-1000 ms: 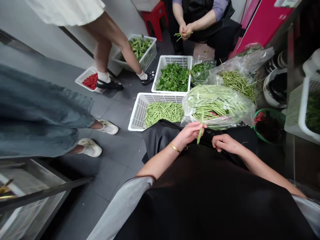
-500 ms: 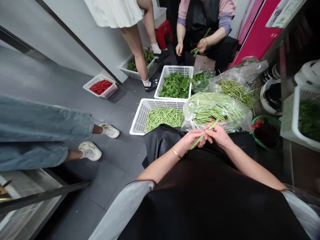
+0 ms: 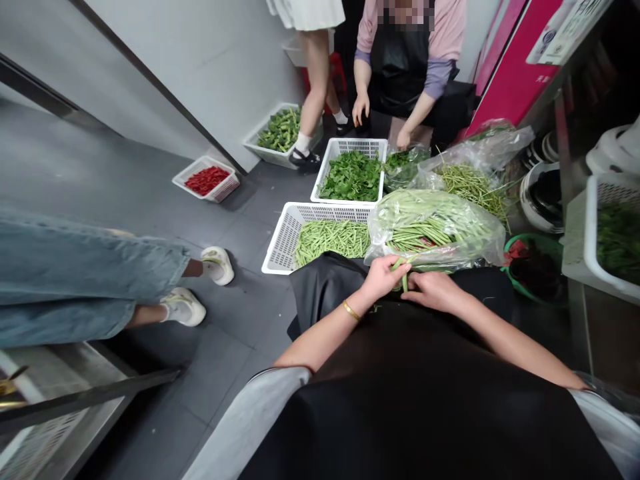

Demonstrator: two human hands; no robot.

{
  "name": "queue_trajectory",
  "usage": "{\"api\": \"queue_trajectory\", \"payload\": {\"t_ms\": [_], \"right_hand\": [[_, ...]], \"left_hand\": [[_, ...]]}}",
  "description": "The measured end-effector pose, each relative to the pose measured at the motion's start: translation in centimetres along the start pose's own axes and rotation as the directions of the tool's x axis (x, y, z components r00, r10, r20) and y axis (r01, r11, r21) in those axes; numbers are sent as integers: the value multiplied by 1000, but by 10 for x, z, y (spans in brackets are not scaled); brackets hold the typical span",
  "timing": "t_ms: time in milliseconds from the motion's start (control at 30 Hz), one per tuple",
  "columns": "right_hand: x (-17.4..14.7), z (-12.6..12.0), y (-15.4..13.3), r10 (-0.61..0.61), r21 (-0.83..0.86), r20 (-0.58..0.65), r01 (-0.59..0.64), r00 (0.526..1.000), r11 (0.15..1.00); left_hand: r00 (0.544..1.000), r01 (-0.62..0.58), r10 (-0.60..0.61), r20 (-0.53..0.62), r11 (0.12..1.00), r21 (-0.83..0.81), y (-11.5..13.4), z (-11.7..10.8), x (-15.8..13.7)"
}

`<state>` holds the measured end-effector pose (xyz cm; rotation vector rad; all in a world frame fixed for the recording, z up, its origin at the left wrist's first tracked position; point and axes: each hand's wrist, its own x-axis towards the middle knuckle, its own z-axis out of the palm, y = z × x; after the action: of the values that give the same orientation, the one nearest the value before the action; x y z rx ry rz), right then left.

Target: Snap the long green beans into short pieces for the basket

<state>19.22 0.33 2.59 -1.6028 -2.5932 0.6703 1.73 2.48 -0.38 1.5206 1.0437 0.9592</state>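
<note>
My left hand (image 3: 383,277), with a gold bangle on its wrist, is closed around green bean pieces (image 3: 405,283), which stick out between thumb and fingers. My right hand (image 3: 431,291) is closed just beside it, its fingertips pinching at the lower end of the bean; part of that grip is hidden. Both hands are above my black apron (image 3: 400,387). Just beyond them lies a clear plastic bag (image 3: 440,223) full of long green beans. To its left a white basket (image 3: 280,240) holds short cut bean pieces (image 3: 333,240).
Behind stands a white basket of leafy greens (image 3: 353,175). A co-worker (image 3: 400,67) sits beyond it, one hand reaching into a greens bag. Red peppers (image 3: 206,180) fill a small basket at left. Another person's legs (image 3: 90,273) are at left. A green-rimmed tub (image 3: 535,263) is at right.
The long bean held slantwise across both hands is now in shorter pieces near my left fingers. My right hand has dropped slightly. The co-worker's hand has lowered to the bag.
</note>
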Motion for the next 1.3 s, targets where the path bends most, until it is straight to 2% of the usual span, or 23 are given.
{"api": "queue_trajectory", "payload": {"t_ms": [100,133,200,300,400,533,600,667,700,767,800,833,867,900,933,1000,1033,1100,1133,1167,1200,1233,1300], "right_hand": [[-14,-28,8,-75,-139,-144,55,987,989],[-17,-32,12,-137,-167,-143,113,980,979],[-19,-34,17,-257,-182,-57,243,965,953],[-13,-25,22,-265,-115,-53,258,963,959],[-8,-17,23,-210,24,-106,213,972,977],[-3,-12,22,-190,116,-51,195,980,974],[6,-9,22,-141,232,-142,171,980,958],[24,-7,25,15,452,-302,130,953,882],[37,-6,29,124,566,-366,116,922,816],[67,-5,43,304,695,-409,78,860,715],[82,-5,52,341,685,-394,25,853,728],[95,-5,62,341,588,-344,-82,875,804],[106,-5,72,318,405,-240,-203,917,891],[113,-4,81,304,197,-109,-280,946,940],[116,-2,89,300,14,26,-301,953,954],[112,5,100,296,-163,246,-262,923,951],[106,9,103,270,-167,338,-224,902,960],[94,17,106,165,-114,527,-123,834,986],[91,20,108,98,-69,600,-71,794,995],[90,23,108,52,-35,626,-38,778,999],[93,26,109,36,-26,606,-26,794,999],[97,29,108,54,-44,550,-36,833,998],[111,38,104,130,-114,413,-91,901,989]], "left_hand": [[982,-106,78,170,980,168,5,-7,-1],[965,-163,112,238,965,204,7,-8,-2],[919,-262,169,356,936,233,12,-6,-4],[894,-304,188,407,921,242,14,-1,-7],[919,-282,172,354,915,287,11,-2,-6],[917,-298,183,356,905,303,8,-7,-1],[946,-249,178,270,934,255,10,-2,3],[984,-158,138,112,970,185,12,7,8],[993,-114,108,50,982,149,12,12,13],[999,-52,51,11,993,102,7,20,26],[999,-34,33,15,994,104,3,22,35],[1000,-18,16,14,992,127,-4,22,45],[1000,-3,3,1,984,178,-11,20,55],[1000,16,-17,0,967,255,-19,17,64],[998,45,-58,29,938,343,-26,13,72],[963,60,-185,197,857,512,-38,7,80],[916,28,-251,313,817,576,-43,4,79],[779,-80,-352,519,765,639,-47,0,70],[715,-127,-384,584,751,648,-48,-2,64],[669,-155,-409,620,740,655,-48,-3,57],[642,-166,-429,636,732,661,-47,-4,51],[631,-168,-434,643,732,660,-46,-4,47],[648,-170,-381,660,772,613,-41,-5,43]]}}
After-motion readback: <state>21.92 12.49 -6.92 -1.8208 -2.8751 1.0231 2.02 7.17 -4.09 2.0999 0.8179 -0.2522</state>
